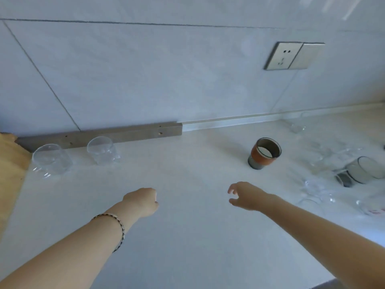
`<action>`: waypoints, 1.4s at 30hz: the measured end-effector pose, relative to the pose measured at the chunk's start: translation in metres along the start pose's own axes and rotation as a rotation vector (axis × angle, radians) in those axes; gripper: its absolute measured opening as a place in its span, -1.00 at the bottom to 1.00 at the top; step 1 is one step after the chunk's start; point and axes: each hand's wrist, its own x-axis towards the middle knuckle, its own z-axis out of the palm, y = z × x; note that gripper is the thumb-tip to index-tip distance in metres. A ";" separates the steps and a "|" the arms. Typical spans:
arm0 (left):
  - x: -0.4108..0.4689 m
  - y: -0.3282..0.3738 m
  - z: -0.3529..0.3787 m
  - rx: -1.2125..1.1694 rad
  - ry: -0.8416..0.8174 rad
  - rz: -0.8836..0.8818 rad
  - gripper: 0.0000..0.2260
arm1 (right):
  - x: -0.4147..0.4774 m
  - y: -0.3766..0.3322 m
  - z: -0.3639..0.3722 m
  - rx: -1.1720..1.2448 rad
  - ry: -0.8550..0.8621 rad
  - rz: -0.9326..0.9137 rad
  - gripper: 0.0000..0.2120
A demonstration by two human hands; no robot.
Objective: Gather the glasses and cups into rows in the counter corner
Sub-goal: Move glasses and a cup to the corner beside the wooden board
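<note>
Two clear glasses stand side by side by the wall at the left: one [50, 158] in the corner, the other [102, 150] to its right. A brown-and-grey cup [264, 153] stands alone right of centre. At the right edge a grey glass [363, 170] lies among several clear glasses [316, 187]. My left hand [142, 202], fingers curled under, hovers over the bare counter and holds nothing. My right hand [244, 196] hangs with fingers loosely curled, empty, below and left of the brown cup.
The white counter [187, 236] meets a tiled wall with a grey strip [100, 135] along its base. A wooden panel [10, 163] bounds the left side. A wall socket [293, 55] sits high on the right. Another clear glass [298, 125] stands far back right.
</note>
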 end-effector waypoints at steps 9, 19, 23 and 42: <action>0.009 0.141 0.024 0.056 -0.028 0.086 -0.92 | -0.054 0.172 0.008 -0.162 -0.006 0.238 -0.22; 0.000 0.128 0.048 0.030 -0.084 0.019 -0.94 | -0.052 0.173 0.023 -0.175 0.048 0.160 -0.22; -0.006 0.081 0.046 -0.055 -0.080 -0.050 -0.84 | -0.040 0.120 0.016 -0.066 0.110 0.108 -0.25; 0.001 -0.144 0.008 -0.339 0.028 -0.273 -0.74 | 0.136 -0.204 -0.060 0.141 0.277 -0.017 -0.18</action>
